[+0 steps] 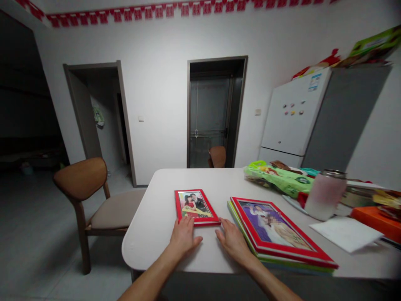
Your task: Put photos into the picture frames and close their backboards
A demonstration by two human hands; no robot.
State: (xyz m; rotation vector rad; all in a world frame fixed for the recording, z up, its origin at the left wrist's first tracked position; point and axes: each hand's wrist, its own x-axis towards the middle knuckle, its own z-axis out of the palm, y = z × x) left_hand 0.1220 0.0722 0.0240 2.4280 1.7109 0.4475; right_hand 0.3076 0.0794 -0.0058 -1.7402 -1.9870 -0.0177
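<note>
A small red photo frame lies flat on the white table, its picture facing up. My left hand rests at its near left corner, the fingertips over the red border and the thumb spread away. By the near right corner is my right hand, fingers stretched forward and apart; its fingertips are at the frame's edge, and I cannot tell whether they touch it. To the right lies a larger red photo frame, stacked on a green frame. Neither hand is closed around anything.
The white table carries a green plastic bag, a pinkish jar, a white paper sheet and an orange box on its right side. A wooden chair stands left; a fridge is behind.
</note>
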